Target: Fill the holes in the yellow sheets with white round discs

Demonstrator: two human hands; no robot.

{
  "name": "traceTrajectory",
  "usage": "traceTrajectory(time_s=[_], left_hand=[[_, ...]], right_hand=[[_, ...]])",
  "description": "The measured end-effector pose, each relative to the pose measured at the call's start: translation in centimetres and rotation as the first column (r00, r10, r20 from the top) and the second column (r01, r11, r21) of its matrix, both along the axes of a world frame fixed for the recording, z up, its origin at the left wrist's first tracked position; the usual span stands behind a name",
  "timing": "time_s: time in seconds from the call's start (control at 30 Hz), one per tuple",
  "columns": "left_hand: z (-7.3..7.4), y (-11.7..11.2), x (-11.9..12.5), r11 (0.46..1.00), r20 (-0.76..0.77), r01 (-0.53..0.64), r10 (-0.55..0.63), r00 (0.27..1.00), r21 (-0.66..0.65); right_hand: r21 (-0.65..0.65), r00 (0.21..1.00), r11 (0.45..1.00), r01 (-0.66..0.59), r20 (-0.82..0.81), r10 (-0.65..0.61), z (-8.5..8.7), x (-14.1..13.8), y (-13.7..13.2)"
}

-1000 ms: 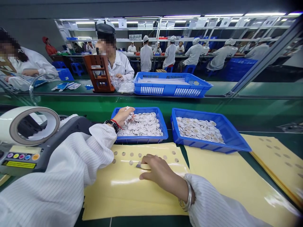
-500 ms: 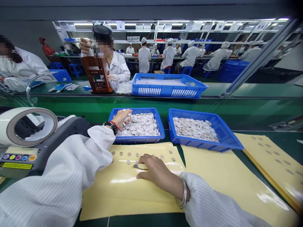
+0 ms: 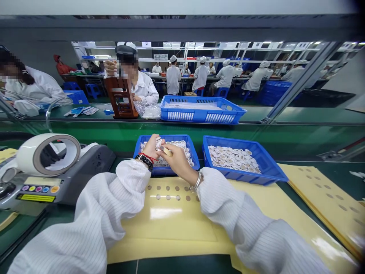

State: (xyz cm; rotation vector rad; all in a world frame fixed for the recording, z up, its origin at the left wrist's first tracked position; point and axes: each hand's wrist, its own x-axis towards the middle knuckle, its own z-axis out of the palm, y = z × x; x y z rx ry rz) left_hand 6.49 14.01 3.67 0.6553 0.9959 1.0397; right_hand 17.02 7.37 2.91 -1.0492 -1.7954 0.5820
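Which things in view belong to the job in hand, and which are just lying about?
In use:
left hand, holding white discs
right hand, holding pale-handled tool
left blue tray
dotted yellow sheet

Apparently lying about:
white roll
grey machine
blue crate
blue packets

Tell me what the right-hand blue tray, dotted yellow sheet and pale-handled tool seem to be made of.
Blue tray: probably moulded plastic, satin, given its even colour and thin one-piece walls.
Yellow sheet: glossy coated paper or plastic film; white glare shows the gloss, not which.
Tool: shiny grey tip, likely metal; pale handle could be wood or plastic, too small to tell.
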Motion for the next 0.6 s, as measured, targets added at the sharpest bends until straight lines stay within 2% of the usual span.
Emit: traceTrajectory(time_s=[0.1,0.3,0.43,0.6], left_hand=[[-0.1,-0.6,-0.5,0.998,0.032,-0.047,0.049,0.998,-0.043],[0.1,-1.0,-1.4,0.995,0.057,-0.080,0.084,0.995,-0.058],[-0.3,-0.9,-1.1,0.995,0.050,-0.073,0.076,0.996,-0.068],[-1.4,-0.2,-0.4,0.993,0.020,-0.067,0.069,0.997,-0.093]], right_hand=[[0.051,1.000,0.999,0.010,0.027,-0.012,-0.5,-0.5,0.1],[-0.011,0.986,0.997,0.081,-0.145,-0.082,0.0,0.3,-0.2],[-0.072,0.970,0.993,0.092,-0.219,-0.106,0.4,0.9,1.3],[-0.175,0.954,0.980,0.095,-0.267,-0.140,-0.2,1.5,4.1]])
